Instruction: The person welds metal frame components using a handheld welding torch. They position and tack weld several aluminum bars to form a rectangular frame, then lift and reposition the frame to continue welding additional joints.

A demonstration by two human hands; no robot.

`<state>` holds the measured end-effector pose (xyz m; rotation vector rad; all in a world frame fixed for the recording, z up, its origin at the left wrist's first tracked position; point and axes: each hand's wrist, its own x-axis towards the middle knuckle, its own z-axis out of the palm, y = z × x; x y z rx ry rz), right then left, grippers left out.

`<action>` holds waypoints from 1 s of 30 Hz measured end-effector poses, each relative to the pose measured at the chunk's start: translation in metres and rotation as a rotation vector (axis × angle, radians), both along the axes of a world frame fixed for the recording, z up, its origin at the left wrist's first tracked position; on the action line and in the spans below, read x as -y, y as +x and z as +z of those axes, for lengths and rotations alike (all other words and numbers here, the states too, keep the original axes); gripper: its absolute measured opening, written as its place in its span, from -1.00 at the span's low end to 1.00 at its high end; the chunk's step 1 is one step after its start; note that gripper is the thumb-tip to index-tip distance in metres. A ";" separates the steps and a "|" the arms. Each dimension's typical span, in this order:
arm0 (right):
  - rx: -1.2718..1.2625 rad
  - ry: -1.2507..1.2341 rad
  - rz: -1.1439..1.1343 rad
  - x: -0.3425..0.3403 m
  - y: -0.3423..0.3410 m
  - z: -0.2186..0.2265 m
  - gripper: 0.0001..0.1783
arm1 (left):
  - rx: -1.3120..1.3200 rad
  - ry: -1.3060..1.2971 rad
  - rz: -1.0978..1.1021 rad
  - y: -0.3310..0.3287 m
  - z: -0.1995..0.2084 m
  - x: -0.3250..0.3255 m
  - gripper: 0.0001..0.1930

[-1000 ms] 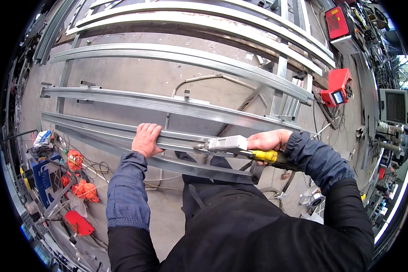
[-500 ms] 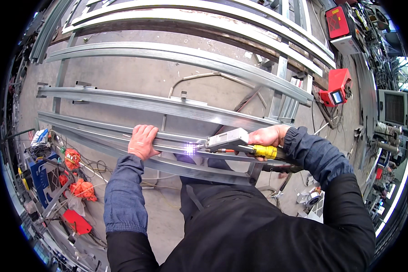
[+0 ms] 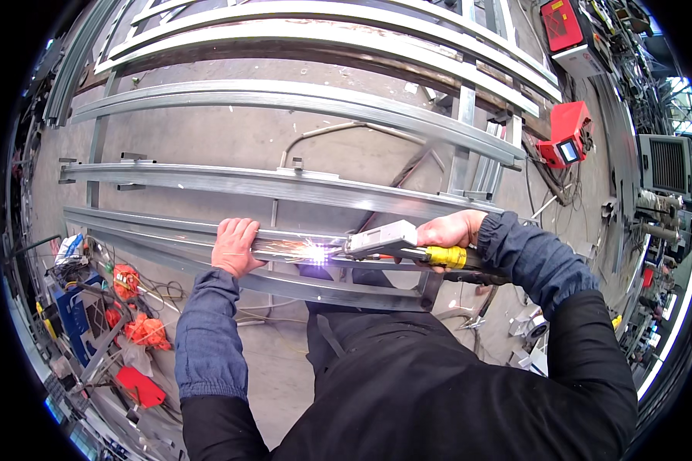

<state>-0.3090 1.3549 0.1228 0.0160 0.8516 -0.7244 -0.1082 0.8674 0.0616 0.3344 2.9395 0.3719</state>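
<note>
My right hand (image 3: 451, 230) is closed round a welding gun (image 3: 383, 237) with a grey-white body and a yellow band on its handle. The gun's tip points left, and a bright violet-white glow burns where it meets a long galvanized steel profile (image 3: 150, 224). Orange sparks fly from that spot toward my left hand (image 3: 236, 247). Its fingers wrap over the same profile, left of the glow, with the thumb toward the gun. The grip's underside is hidden by my fingers.
More steel rails (image 3: 223, 178) run across in front of me on cross members. A red machine with a screen (image 3: 567, 137) stands at the right, below another red-and-white machine (image 3: 565, 27). Orange bags (image 3: 148, 332), a blue machine (image 3: 77, 315) and cables lie at the left.
Orange sparks now spray leftward from the gun's tip, where before there was mainly a violet glow. The gun and my right hand have shifted slightly left. My left hand still holds the profile.
</note>
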 end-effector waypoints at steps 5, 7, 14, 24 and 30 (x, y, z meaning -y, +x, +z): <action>-0.003 -0.023 -0.004 -0.004 0.001 0.005 -0.46 | 0.019 -0.018 0.018 0.000 0.000 -0.003 -0.10; -0.017 -0.015 -0.008 -0.005 0.001 0.010 -0.46 | 0.006 -0.011 0.012 -0.001 -0.001 -0.003 -0.10; -0.050 -0.021 0.012 -0.005 0.004 0.019 -0.45 | -0.008 -0.014 0.013 -0.002 0.000 -0.007 -0.09; -0.175 -0.010 -0.143 -0.068 0.040 0.047 -0.61 | 0.002 -0.032 0.024 0.001 0.003 -0.009 -0.08; -0.314 -0.042 -0.495 -0.112 0.134 0.108 -0.32 | -0.013 0.003 0.021 0.008 0.003 -0.008 -0.08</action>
